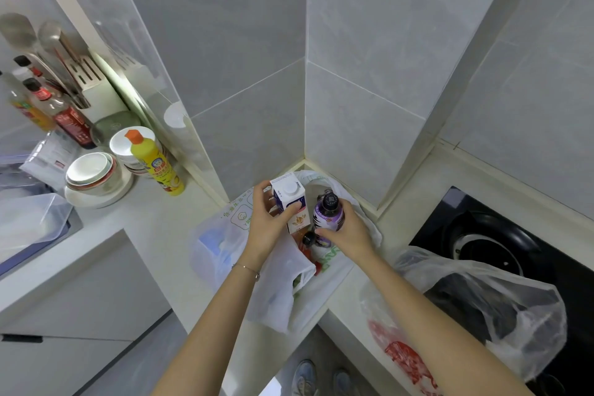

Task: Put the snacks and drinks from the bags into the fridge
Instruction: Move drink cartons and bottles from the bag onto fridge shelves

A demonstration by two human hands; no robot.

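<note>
A white plastic bag [276, 286] lies open in the counter corner. My left hand [268, 225] grips a blue and white carton [289, 199] with a round white cap, upright just above the bag. My right hand [345, 231] holds a purple bottle [328, 210] with a black cap right beside the carton. Another black-capped bottle [310, 238] and some red packaging show inside the bag below my hands. The fridge is out of view.
A second clear bag [501, 305] with dark contents and red print lies at the right, partly on the black stove [482, 235]. On the left counter stand a yellow bottle [157, 164], stacked bowls [93, 173], sauce bottles [69, 119] and a clear tub [32, 222].
</note>
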